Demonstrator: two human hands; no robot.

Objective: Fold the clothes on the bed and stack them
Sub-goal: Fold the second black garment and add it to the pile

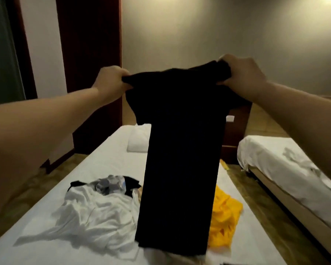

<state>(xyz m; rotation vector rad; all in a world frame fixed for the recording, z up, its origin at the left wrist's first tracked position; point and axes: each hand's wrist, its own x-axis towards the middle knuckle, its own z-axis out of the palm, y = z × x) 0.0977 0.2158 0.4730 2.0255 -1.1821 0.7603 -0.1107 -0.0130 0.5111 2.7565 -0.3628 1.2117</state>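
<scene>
A black T-shirt (182, 150) hangs lengthwise in the air above the bed (107, 161), folded narrow, its lower hem near the sheet. My left hand (111, 81) grips its top left corner and my right hand (241, 73) grips its top right corner, both at chest height. Under and beside it lie unfolded clothes: a crumpled white garment (96, 215), a grey and black piece (111, 184) behind that, and a yellow garment (225, 215) partly hidden by the black shirt.
A white pillow (139, 138) lies at the head of the bed. A second bed with white sheets (287, 169) stands to the right across a narrow floor gap. A dark wooden nightstand (235, 131) and a dark wooden panel (90, 54) stand at the back.
</scene>
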